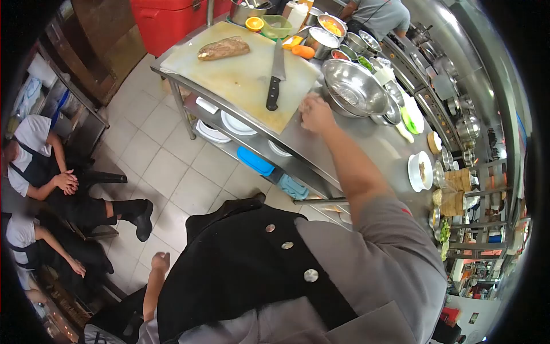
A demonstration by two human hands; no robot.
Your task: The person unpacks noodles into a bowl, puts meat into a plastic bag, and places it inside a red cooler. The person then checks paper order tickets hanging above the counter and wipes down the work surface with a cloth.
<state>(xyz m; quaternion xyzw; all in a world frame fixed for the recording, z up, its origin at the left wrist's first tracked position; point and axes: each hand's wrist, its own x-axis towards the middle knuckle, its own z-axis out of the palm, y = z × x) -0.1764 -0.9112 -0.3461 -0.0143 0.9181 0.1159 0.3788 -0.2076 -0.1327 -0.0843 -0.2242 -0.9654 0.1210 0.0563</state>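
Observation:
My right hand (316, 113) is at the steel table's edge, between the cutting board and a steel colander (355, 86). Its fingers are curled closed, and what they hold, if anything, is hidden. My left hand (161, 262) hangs low at my side, away from the table, its fingers curled with nothing visible in them. On the white cutting board (229, 86) lies a chef's knife (275, 80), its black handle towards me. A long brown piece of food (224, 48), perhaps meat, rests at the board's far left.
A halved orange (254, 23), a carrot (303, 51) and several steel bowls line the table's back. A white bowl (420, 172) stands to the right. Two people sit at the left, one with clasped hands (66, 182). Another person (378, 20) stands beyond the table. A red cooler (166, 23) is behind.

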